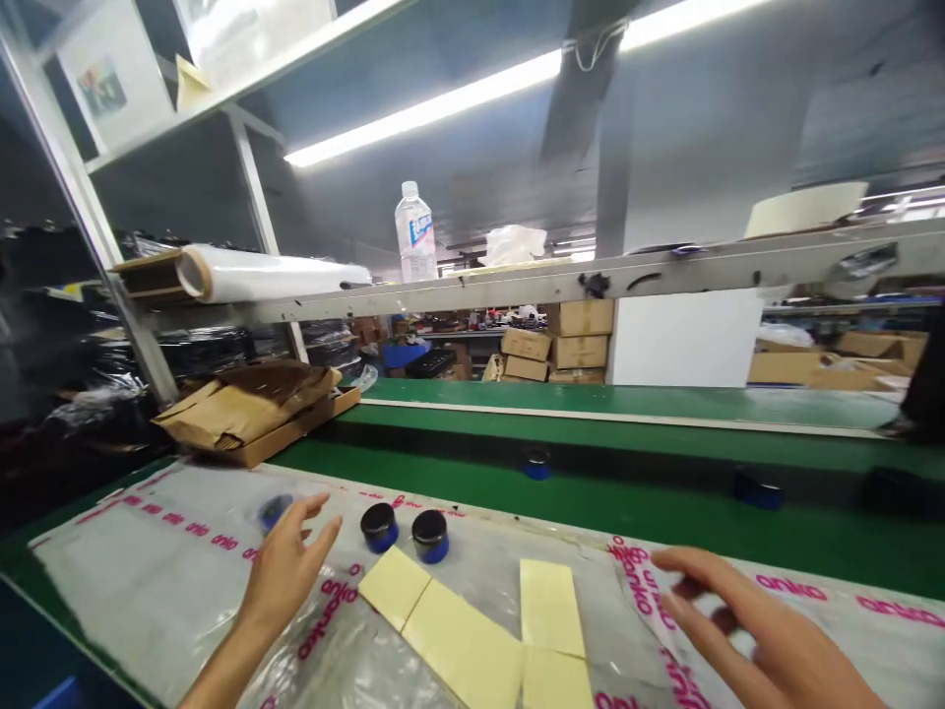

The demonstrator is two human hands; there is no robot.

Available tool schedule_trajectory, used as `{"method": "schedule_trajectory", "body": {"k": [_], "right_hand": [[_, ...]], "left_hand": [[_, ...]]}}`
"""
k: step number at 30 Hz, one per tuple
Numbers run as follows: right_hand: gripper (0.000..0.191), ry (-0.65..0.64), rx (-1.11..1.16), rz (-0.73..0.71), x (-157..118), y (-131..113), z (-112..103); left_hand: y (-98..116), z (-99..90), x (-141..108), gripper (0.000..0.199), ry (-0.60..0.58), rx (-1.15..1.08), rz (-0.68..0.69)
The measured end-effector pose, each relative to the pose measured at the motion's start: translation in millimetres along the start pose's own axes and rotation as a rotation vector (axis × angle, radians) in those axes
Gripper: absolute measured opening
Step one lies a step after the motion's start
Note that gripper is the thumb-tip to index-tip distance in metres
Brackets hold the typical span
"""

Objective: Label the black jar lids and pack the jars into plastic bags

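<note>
My left hand (286,559) hovers over the plastic-covered table, thumb and fingers apart, nothing between them. Just behind its fingers is a blurred small blue round object (275,512); whether they touch I cannot tell. To its right stand two short round blue containers with black tops, one (379,529) beside the other (430,537). Pale yellow rectangular sheets lie in front of them, a slanted strip (462,640) and a more upright one (552,615). At the right, my right hand (745,625) is held with its fingers spread, also holding nothing.
Beyond the printed plastic sheet (184,581) runs a green belt (472,473) carrying a blue container (536,464) and another (759,488). Brown paper (247,404) lies in a cardboard tray at left. Overhead, a shelf (517,293) bears a bottle (417,236) and a plastic film roll (273,274).
</note>
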State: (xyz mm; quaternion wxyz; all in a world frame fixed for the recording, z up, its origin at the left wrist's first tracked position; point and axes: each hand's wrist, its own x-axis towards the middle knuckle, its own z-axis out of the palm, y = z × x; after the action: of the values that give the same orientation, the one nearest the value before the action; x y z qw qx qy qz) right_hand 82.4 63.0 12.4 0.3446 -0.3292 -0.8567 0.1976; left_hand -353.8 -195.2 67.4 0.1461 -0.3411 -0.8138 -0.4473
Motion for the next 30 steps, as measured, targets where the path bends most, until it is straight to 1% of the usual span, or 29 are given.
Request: {"method": "schedule_trajectory", "body": {"k": [1, 3, 5, 7, 9, 10, 12, 13, 15, 17, 19, 21, 23, 25, 26, 28, 30], "right_hand": [[0.04, -0.047, -0.013, 0.009, 25.9, -11.1, 6.1], [0.044, -0.088, -0.054, 0.009, 79.5, -25.5, 27.3], [0.052, -0.123, -0.106, -0.001, 129.0, -28.3, 56.8], [0.06, -0.16, -0.218, -0.002, 169.4, -22.8, 88.1], [0.066, -0.163, -0.282, 0.024, 199.1, -14.9, 116.8], [0.069, -0.161, -0.305, 0.043, 210.3, -11.3, 129.7], [0.073, -0.168, -0.324, 0.067, 226.9, -5.7, 152.6], [0.073, -0.18, -0.327, 0.069, 232.8, -3.1, 162.4], [0.065, -0.208, -0.327, 0.057, 241.6, 2.7, 178.9], [0.057, -0.228, -0.334, 0.039, 247.1, 9.6, 190.5], [0.054, -0.236, -0.346, 0.026, 249.6, 14.9, 196.4], [0.053, -0.228, -0.331, 0.011, 247.7, 13.5, 195.5], [0.054, -0.194, -0.268, -0.022, 239.2, 1.0, 187.8], [0.061, -0.177, -0.175, -0.076, 223.6, -22.5, 176.5], [0.064, -0.203, -0.13, -0.103, 213.4, -36.6, 171.1], [0.066, -0.285, -0.061, -0.158, 189.2, -62.4, 162.9], [0.066, -0.352, -0.027, -0.195, 162.2, -75.6, 159.5]], "left_hand": [[-9.4, -3.0, -0.6, 0.056, 0.025, -0.006, -0.044], [-24.0, -9.1, -6.9, 0.056, 0.068, -0.013, -0.131], [-34.7, -14.6, -17.3, 0.055, 0.081, -0.016, -0.203], [-44.2, -19.5, -27.2, 0.056, 0.066, -0.017, -0.246], [-55.4, -23.4, -32.1, 0.057, 0.079, -0.01, -0.271], [-62.1, -24.8, -31.4, 0.059, 0.107, -0.001, -0.278], [-78.1, -25.9, -23.1, 0.069, 0.18, 0.035, -0.279], [-86.9, -25.6, -15.9, 0.078, 0.212, 0.061, -0.277], [-104.0, -22.8, 2.2, 0.095, 0.203, 0.125, -0.274], [-117.3, -17.7, 21.2, 0.106, 0.144, 0.176, -0.287], [-124.7, -11.3, 37.6, 0.108, 0.088, 0.214, -0.314], [-126.8, -5.7, 50.4, 0.101, 0.049, 0.243, -0.339], [-126.0, -2.5, 60.1, 0.086, 0.013, 0.265, -0.347], [-124.6, -3.0, 66.8, 0.069, -0.015, 0.277, -0.346], [-124.0, -5.1, 68.4, 0.062, -0.021, 0.28, -0.346], [-122.9, -14.7, 65.5, 0.055, -0.013, 0.28, -0.345], [-121.9, -33.9, 51.7, 0.056, 0.0, 0.276, -0.33]]}}
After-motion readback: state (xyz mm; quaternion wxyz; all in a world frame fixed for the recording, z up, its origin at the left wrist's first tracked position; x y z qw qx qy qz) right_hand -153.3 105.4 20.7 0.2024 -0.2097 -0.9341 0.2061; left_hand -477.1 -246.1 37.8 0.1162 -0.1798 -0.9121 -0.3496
